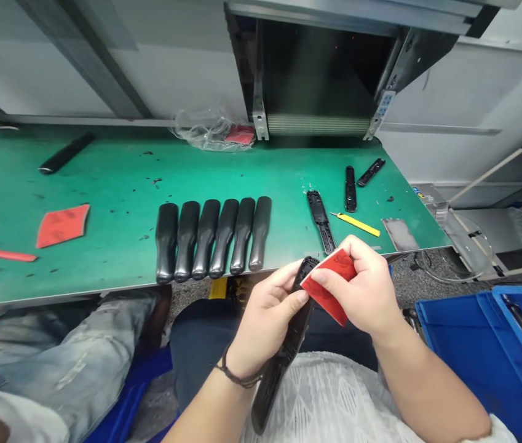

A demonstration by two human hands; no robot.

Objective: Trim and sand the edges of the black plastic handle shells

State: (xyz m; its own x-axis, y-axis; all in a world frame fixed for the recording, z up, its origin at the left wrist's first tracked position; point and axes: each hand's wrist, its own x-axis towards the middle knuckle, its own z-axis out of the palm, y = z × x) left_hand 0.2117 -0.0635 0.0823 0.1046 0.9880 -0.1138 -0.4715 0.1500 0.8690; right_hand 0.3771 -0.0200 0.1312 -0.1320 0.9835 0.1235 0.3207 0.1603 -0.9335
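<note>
My left hand is closed around a long black plastic shell, held over my lap with its upper end near the table edge. My right hand pinches a folded red abrasive sheet and presses it against the top end of that shell. On the green table in front of me, several similar black shells lie side by side in a row.
Three narrow black inner parts and a yellow knife lie at the table's right. Another red sheet and a red tool sit left. A blue bin stands at my right. A person's jeans-clad leg is at left.
</note>
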